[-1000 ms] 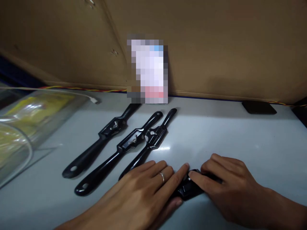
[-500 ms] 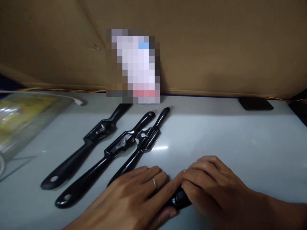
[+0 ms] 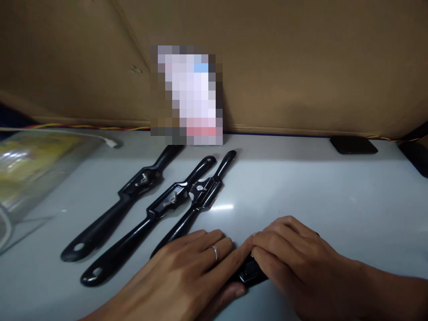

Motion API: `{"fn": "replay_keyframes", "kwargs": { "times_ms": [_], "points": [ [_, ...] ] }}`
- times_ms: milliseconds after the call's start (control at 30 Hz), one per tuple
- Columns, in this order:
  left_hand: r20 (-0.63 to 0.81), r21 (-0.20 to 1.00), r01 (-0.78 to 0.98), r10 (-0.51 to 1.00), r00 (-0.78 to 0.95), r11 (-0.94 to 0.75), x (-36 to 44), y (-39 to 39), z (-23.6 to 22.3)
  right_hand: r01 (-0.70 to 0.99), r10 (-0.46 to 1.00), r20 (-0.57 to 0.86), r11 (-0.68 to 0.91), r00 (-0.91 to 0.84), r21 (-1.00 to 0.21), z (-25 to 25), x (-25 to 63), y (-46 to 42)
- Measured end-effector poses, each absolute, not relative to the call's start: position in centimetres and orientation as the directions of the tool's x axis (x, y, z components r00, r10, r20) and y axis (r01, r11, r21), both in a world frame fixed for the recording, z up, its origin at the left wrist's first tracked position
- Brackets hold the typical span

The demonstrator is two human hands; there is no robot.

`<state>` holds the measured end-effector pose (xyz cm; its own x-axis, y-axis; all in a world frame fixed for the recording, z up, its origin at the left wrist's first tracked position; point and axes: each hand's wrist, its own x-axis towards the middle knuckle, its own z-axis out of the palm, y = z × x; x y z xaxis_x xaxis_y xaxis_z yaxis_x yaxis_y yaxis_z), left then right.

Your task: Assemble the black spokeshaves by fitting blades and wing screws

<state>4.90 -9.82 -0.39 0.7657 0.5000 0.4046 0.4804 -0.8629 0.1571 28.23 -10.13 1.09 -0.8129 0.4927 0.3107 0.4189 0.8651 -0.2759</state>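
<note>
Both hands close on a black spokeshave [image 3: 250, 273] low in the view, and only part of its middle body shows between them. My left hand [image 3: 190, 267], with a ring on one finger, wraps around its left side, index finger stretched toward the other hand. My right hand [image 3: 287, 258] has its fingers bunched over the body and right side, hiding most of it. To the left, a spokeshave [image 3: 203, 194] lies just beyond my left hand. Beside it rest a second spokeshave [image 3: 170, 199] and a third spokeshave [image 3: 140, 183], each with a wing-type screw at its middle.
A blurred-out upright object [image 3: 197, 98] leans against the brown cardboard wall [image 3: 301, 58]. At left lie a clear plastic bag with yellow contents [image 3: 26, 165] and a white cable [image 3: 110, 142]. A flat black object [image 3: 353, 145] sits at the back right of the white table [image 3: 284, 187].
The view has shifted slightly. My right hand has moved a little to the left and tilted over the spokeshave; my left hand keeps its grip. The lying spokeshaves stay put.
</note>
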Motion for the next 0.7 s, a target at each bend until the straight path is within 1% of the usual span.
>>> {"fn": "replay_keyframes", "kwargs": {
  "times_ms": [100, 233, 333, 400, 533, 567, 700],
  "points": [
    [0.397, 0.136, 0.482, 0.493, 0.774, -0.866, 4.98, -9.96, -0.41, 0.417, 0.485, 0.300, 0.869, -0.821, -0.266, 1.02, 28.25, -10.17],
    [0.409, 0.117, 0.482, 0.484, 0.774, -0.868, 4.99, -10.11, -0.41, 0.416, 0.471, 0.200, 0.870, -0.859, -0.266, 0.93, 28.29, -10.15],
    [0.416, 0.121, 0.486, 0.489, 0.767, -0.866, 5.01, -10.09, -0.37, 0.418, 0.473, 0.173, 0.865, -0.864, -0.276, 0.77, 28.37, -10.14],
    [0.409, 0.126, 0.481, 0.487, 0.771, -0.868, 5.04, -10.01, -0.39, 0.408, 0.468, 0.208, 0.871, -0.859, -0.275, 0.59, 28.45, -10.12],
    [0.410, 0.118, 0.480, 0.484, 0.773, -0.869, 5.01, -9.93, -0.53, 0.376, 0.448, 0.353, 0.891, -0.822, -0.255, 0.32, 28.54, -10.07],
    [0.411, 0.115, 0.479, 0.480, 0.775, -0.870, 4.99, -9.95, -0.55, 0.378, 0.457, 0.363, 0.885, -0.812, -0.270, 0.32, 28.53, -10.07],
    [0.424, 0.121, 0.467, 0.471, 0.773, -0.876, 4.92, -10.17, -0.65, 0.371, 0.500, 0.328, 0.846, -0.801, -0.383, 0.61, 28.32, -10.09]
  ]
}}
